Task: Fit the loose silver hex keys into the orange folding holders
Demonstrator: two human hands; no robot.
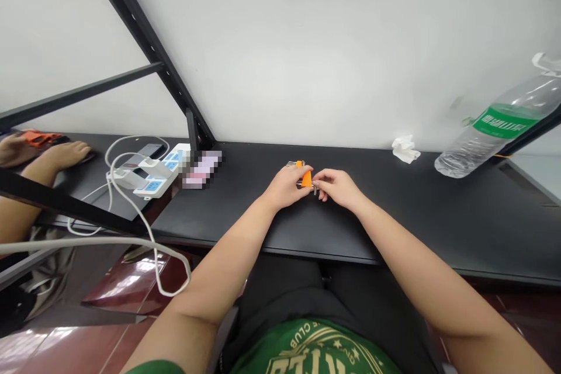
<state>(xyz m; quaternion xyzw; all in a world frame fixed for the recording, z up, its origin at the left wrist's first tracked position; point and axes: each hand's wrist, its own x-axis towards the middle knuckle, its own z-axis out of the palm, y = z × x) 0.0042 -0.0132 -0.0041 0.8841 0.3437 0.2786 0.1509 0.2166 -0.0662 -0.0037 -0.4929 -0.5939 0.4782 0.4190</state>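
Note:
Over the middle of the black table, my left hand (287, 186) is closed around a small orange holder (307, 179) with thin metal rods, which looks like a hex key set. Some rods stick out past its upper left end, and the fingers cover part of it. My right hand (339, 188) meets it from the right, thumb and fingers pinched on a short metal piece (315, 190) at the holder's lower end. Its exact shape is too small to make out.
A crumpled tissue (405, 149) and a large plastic bottle (491, 128) are at the right. Leftward lie a blurred-out pinkish item (204, 169), a power strip (164, 172) and white cables (151, 228). Beyond the black frame (153, 47), another person's hands (63, 155) rest on the neighbouring table.

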